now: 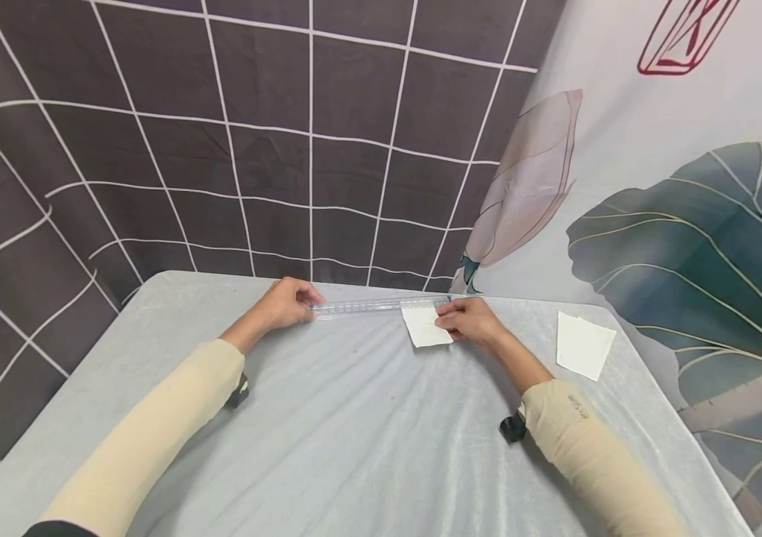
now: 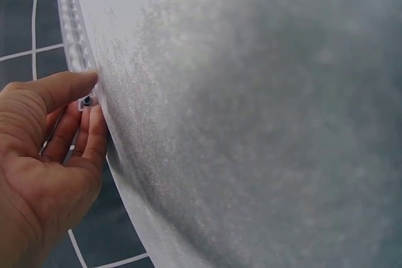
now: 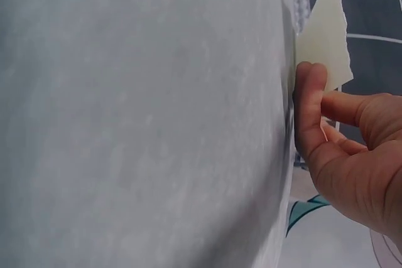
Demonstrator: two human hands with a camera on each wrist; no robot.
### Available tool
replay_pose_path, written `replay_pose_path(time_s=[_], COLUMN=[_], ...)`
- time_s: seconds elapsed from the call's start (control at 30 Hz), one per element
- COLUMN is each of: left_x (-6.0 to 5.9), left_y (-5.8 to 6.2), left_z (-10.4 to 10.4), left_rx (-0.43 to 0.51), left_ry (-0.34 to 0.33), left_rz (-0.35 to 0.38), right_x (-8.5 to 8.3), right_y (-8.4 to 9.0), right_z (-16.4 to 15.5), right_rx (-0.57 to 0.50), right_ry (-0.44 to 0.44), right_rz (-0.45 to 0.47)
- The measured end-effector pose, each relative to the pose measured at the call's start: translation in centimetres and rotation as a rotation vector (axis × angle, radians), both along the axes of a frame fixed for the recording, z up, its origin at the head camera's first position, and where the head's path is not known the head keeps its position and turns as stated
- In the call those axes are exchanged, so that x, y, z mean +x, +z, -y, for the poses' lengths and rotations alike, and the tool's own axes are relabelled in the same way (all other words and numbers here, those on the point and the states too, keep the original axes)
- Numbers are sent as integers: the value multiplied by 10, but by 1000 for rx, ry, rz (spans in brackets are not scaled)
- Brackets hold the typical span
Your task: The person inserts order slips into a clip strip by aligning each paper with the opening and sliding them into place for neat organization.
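From where I stand, the dark backdrop (image 1: 260,164) takes up most of the far side and the left, ruled in white lines that bend and waver around the left corner. To the right hangs a pale curtain (image 1: 596,246), printed with a big blue-green leaf, a pinkish bud and, higher up, a red outlined mark. Below them spreads the table (image 1: 354,447), covered in silvery grey cloth with soft sheen and shallow creases, its far corners rounded. Two beige sleeves (image 1: 159,418) reach in over it from the near side, a small black device (image 1: 512,428) at the right cuff. The left hand (image 1: 285,303) pinches the left end of a clear ruler (image 1: 361,306), which runs sideways close to the table's far edge. On the right side of the table, near the curtain, lie overlapping white papers (image 1: 582,345). Smallest is the cream paper slip (image 1: 424,328), its top edge meeting the ruler's right part; the right hand (image 1: 471,321) pinches its side, though I can't tell whether those fingers also hold the ruler.
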State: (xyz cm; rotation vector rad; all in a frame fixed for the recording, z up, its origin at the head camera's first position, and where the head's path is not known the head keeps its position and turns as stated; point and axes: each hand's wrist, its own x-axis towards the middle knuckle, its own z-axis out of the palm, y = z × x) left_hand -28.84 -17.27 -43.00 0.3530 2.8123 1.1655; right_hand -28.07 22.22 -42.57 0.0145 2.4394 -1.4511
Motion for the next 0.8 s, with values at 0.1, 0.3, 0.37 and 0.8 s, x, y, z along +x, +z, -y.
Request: replay_pose_path(time_s=[0.1, 0.3, 0.37, 0.8], left_x=[1, 1, 1, 0], left_y=[1, 2, 2, 2], left_z=[0, -1, -1, 0], left_rx=[2, -5, -10, -9], left_ry=[0, 6, 10, 11], left_rz=[1, 8, 14, 26], right_x=[0, 0, 0, 1], right_y=[-1, -2, -4, -6], right_z=[3, 13, 16, 35], right_rx=[1, 1, -6, -33], right_ry=[4, 3, 9, 14], right_rz=[-11, -11, -9, -4])
